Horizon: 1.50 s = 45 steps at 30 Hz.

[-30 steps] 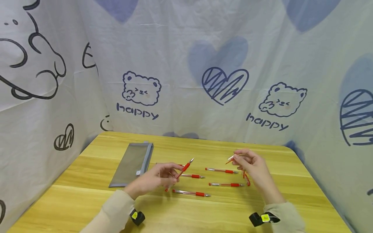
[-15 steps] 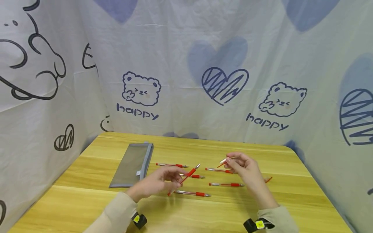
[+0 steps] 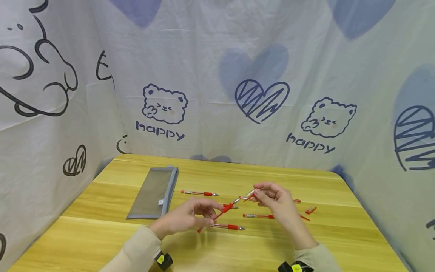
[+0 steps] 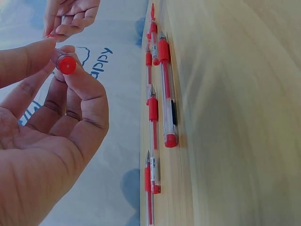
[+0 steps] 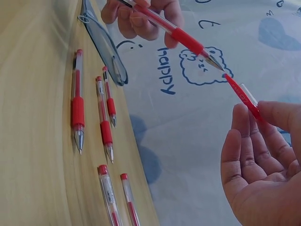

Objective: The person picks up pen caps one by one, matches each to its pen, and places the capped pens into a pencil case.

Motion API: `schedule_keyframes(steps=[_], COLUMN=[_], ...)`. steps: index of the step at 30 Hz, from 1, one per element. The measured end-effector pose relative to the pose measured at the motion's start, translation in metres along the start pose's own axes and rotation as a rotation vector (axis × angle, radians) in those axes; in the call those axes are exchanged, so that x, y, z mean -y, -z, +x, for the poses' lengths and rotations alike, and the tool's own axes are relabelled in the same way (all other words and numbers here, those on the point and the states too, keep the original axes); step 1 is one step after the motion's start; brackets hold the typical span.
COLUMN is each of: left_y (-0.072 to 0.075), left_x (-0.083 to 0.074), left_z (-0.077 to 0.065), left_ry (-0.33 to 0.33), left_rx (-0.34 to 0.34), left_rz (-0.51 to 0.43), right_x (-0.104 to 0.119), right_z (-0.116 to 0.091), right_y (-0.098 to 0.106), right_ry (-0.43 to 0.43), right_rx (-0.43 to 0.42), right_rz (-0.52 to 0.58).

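In the head view my left hand (image 3: pixel 185 219) holds an uncapped red gel pen (image 3: pixel 227 207) by its barrel, tip pointing up and to the right. My right hand (image 3: pixel 280 202) pinches a clear pen cap (image 5: pixel 248 94) with a red clip (image 5: pixel 241 95) between thumb and index finger. In the right wrist view, the pen's metal tip (image 5: pixel 216 63) appears at the end of that clip; whether they touch I cannot tell. The left wrist view looks onto the pen's red end plug (image 4: pixel 67 65). Below the hands, several uncapped red pens (image 3: pixel 228 227) lie on the table.
A grey zip pouch (image 3: pixel 149 194) lies flat at the left of the wooden table (image 3: pixel 112 241). Loose caps (image 3: pixel 310 210) with red clips lie to the right, partly behind the right hand. A printed white cloth (image 3: pixel 210 124) hangs behind the table.
My right hand has moved left and down with the cap. My left hand has shifted slightly right and down, and the pen has tilted flatter, bringing its tip close to the cap.
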<state>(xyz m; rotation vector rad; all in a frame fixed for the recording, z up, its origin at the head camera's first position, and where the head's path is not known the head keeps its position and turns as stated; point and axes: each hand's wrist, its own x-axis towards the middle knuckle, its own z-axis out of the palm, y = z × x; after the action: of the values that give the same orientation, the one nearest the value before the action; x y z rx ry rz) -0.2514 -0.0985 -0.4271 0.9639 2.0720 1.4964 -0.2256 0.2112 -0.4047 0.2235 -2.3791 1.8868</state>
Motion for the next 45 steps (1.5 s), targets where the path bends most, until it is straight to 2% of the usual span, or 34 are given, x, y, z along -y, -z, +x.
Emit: schedule_keyframes(steps=[12,22,33,45], left_y=[-0.004,-0.006,-0.012,-0.024], left_x=[0.001,0.001,0.003,-0.002], left_z=[0.000,0.001,0.003,0.006], left_ry=[-0.015,0.028,0.003,0.061], left_rx=[0.021,0.004,-0.001,0.032], left_rz=[0.014,0.002,0.006,-0.175], right_x=[0.001,-0.001,-0.005,-0.007], right_z=[-0.004,-0.006,-0.008,-0.008], right_y=[-0.013,-0.021,-0.026,-0.030], right_ry=[-0.006,-0.023,-0.028,-0.006], right_rx=[0.059,0.072,0.110,0.099], right_rz=[0.015,0.013,0.050,0.034])
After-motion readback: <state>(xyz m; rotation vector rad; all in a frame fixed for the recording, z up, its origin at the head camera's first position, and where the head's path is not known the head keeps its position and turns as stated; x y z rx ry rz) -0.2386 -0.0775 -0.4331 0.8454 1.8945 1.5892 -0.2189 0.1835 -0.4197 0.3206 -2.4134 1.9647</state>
